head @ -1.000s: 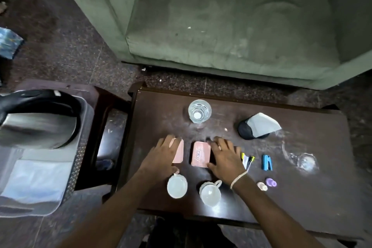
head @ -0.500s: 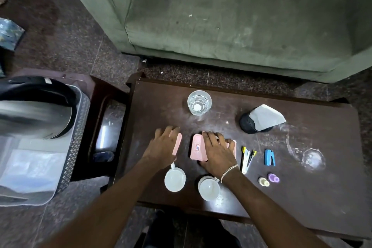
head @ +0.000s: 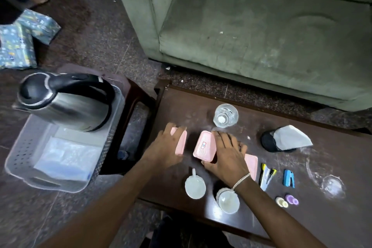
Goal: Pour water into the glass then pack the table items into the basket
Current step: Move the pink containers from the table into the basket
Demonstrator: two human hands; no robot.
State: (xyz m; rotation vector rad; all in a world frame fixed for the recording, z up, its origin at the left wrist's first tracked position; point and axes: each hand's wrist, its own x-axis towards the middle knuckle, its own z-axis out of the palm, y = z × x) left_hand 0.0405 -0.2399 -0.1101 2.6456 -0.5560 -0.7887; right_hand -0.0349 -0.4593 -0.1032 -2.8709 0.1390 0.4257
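Note:
A glass of water (head: 225,116) stands at the far side of the dark wooden table (head: 332,217). My left hand (head: 163,151) grips a pink box (head: 180,143) by its side. To its right, my right hand (head: 227,155) holds a second pink box (head: 204,147), tilted up off the table. A third pink box (head: 251,165) lies flat beside my right wrist. Two white cups (head: 195,186) (head: 228,200) sit near the front edge. The grey basket (head: 18,159) stands on a stool to the left, with a steel kettle (head: 64,104) inside it.
Right of my hands lie markers (head: 265,175), a blue stapler (head: 288,178), small yellow and purple rings (head: 287,201) and a clear glass piece (head: 332,185). A black round object under white paper (head: 281,141) sits further back. A green sofa (head: 261,26) stands behind the table.
Both hands have closed on the pink boxes. The right hand has tipped its box up, which uncovers a third pink box. The view has shifted to the left.

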